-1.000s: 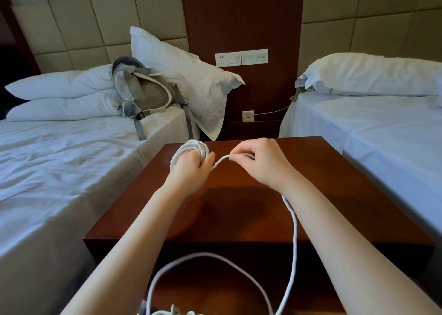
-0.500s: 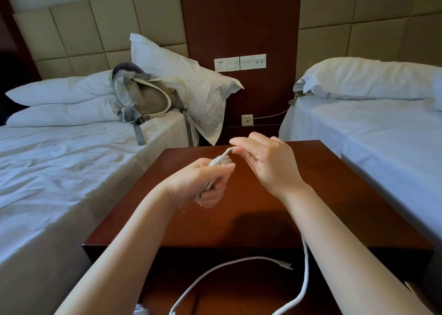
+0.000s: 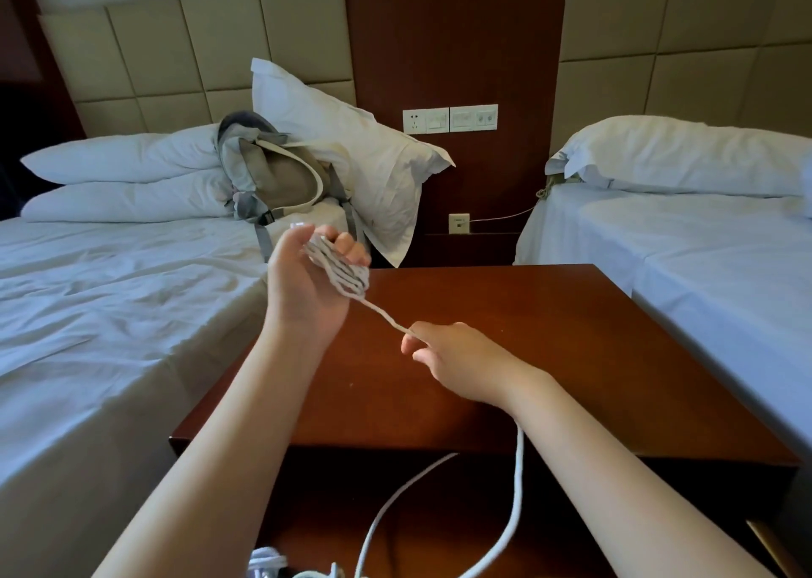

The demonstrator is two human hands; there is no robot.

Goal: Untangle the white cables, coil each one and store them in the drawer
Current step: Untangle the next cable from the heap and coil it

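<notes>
So the left hand [image 3: 303,289] has its fingers [image 3: 351,243] curled round one white cable coil [image 3: 347,275] above the surface [image 3: 571,336], far left. The right hand [image 3: 461,358] pinches its loose strand [image 3: 384,314]. One more tangle [image 3: 267,562] sits nearest.

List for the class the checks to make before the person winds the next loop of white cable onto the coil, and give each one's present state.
1. Left hand has a firm grip on the coil: ok, the fingers curl round it.
2. Right hand controls the feed: ok, it pinches the strand.
3. Strand between the hands has no knots: ok, it runs straight and taut.
4. Loose tail is untangled: cannot tell, it loops in front of the nightstand and leaves the picture.
5. Tail is apart from the other cable bundle: cannot tell, both are cut off at the bottom edge.
</notes>
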